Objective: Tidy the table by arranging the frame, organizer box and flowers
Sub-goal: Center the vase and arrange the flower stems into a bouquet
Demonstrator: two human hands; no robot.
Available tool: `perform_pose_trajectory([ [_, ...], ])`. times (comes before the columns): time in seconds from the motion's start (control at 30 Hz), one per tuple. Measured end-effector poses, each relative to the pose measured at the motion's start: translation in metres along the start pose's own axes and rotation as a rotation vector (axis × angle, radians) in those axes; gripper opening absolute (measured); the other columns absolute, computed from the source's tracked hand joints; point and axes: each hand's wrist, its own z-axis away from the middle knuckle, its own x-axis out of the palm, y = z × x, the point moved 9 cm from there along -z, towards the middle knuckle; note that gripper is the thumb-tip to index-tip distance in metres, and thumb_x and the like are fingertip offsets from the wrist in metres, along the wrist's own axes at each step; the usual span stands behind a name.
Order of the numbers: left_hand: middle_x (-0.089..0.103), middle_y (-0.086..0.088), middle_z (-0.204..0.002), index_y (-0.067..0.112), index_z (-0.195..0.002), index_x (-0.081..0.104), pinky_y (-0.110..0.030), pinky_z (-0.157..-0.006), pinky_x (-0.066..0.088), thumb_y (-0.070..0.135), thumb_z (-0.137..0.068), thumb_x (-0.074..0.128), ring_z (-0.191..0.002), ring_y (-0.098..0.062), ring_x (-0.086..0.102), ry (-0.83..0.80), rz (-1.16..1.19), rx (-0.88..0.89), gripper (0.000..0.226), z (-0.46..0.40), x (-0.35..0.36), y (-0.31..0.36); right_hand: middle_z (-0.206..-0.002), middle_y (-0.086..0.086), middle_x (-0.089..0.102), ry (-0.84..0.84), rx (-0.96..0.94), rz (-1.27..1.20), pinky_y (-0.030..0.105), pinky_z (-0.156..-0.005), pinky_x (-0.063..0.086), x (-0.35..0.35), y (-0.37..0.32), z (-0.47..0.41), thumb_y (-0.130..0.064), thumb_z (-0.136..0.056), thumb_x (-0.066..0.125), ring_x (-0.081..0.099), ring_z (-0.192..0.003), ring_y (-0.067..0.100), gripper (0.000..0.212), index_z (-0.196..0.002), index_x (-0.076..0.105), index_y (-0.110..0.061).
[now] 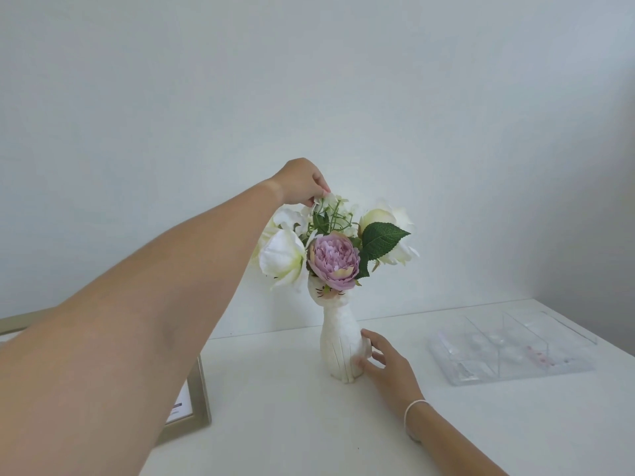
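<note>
Flowers (pixel 335 242) stood in a white cat-shaped vase (pixel 338 341) near the middle of the white table (pixel 292 424), close to the wall. The bunch had one lilac peony at the front, white blooms to the left and right, and a large green leaf on the right side.

Your left hand (pixel 300 182) was raised above the bunch, with the arm stretched out across the left part of the view. Its fingers were drawn together and pointed down, and the fingertips (pixel 321 197) pinched a small white sprig at the top of the flowers. The hand was almost closed around that sprig.

Your right hand (pixel 383 362) was low, on the table side, at the right of the vase. It was open, with the fingers spread a little, and they touched the lower body of the vase without wrapping around it. A thin white band was on that wrist.

The gold picture frame (pixel 192 413) lay flat at the left edge of the table, mostly hidden under your left arm. The clear organizer box (pixel 508 348) lay on the right side of the table, well apart from the vase; what was inside its compartments I could not tell.
</note>
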Motion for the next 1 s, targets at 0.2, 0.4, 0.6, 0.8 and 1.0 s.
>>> perform_pose_trajectory([
  [0.2, 0.068, -0.019, -0.102, 0.002, -0.095, 0.070, -0.038, -0.090, 0.054, 0.007, -0.084, 0.062, -0.088, -0.024, 0.064, 0.013, 0.010, 0.001, 0.014, 0.001, -0.004, -0.005, -0.120, -0.011, 0.054, -0.003, 0.005, -0.008, 0.024, -0.089, 0.038, 0.001, 0.000, 0.000, -0.021, -0.085, 0.060, 0.051, -0.114, 0.011, 0.045, -0.126, 0.048, -0.034],
  [0.4, 0.067, -0.016, -0.099, 0.002, -0.097, 0.070, -0.034, -0.088, 0.054, 0.006, -0.085, 0.061, -0.083, -0.022, 0.064, 0.022, 0.013, -0.006, 0.016, 0.005, -0.007, -0.010, -0.120, -0.011, 0.054, -0.001, 0.001, -0.018, 0.024, -0.088, 0.037, 0.000, 0.001, 0.000, -0.022, -0.084, 0.061, 0.051, -0.112, 0.010, 0.044, -0.123, 0.048, -0.037],
  [0.6, 0.064, -0.002, -0.079, 0.003, -0.102, 0.068, -0.018, -0.074, 0.052, 0.007, -0.085, 0.060, -0.067, -0.009, 0.059, 0.052, 0.043, -0.011, 0.019, 0.008, -0.016, -0.014, -0.120, -0.009, 0.055, 0.000, -0.002, -0.028, 0.024, -0.088, 0.038, 0.001, 0.002, -0.001, -0.024, -0.083, 0.061, 0.051, -0.113, 0.011, 0.042, -0.119, 0.048, -0.042],
  [0.8, 0.065, -0.012, -0.100, 0.002, -0.105, 0.067, -0.027, -0.088, 0.053, 0.009, -0.085, 0.060, -0.086, -0.018, 0.061, 0.084, 0.114, 0.021, 0.022, 0.017, -0.029, -0.011, -0.123, -0.014, 0.052, 0.017, -0.005, -0.044, 0.023, -0.088, 0.036, -0.001, 0.001, 0.001, -0.025, -0.083, 0.062, 0.049, -0.111, 0.009, 0.047, -0.125, 0.046, -0.040],
  [1.0, 0.066, 0.007, -0.088, 0.015, -0.102, 0.069, -0.011, -0.074, 0.053, 0.021, -0.086, 0.062, -0.083, -0.005, 0.063, 0.177, 0.323, 0.113, 0.018, 0.059, -0.056, 0.001, -0.125, -0.017, 0.050, 0.214, -0.147, -0.152, 0.021, -0.085, 0.039, -0.032, -0.033, 0.012, -0.030, -0.083, 0.064, 0.051, -0.111, 0.011, 0.044, -0.123, 0.047, -0.039],
])
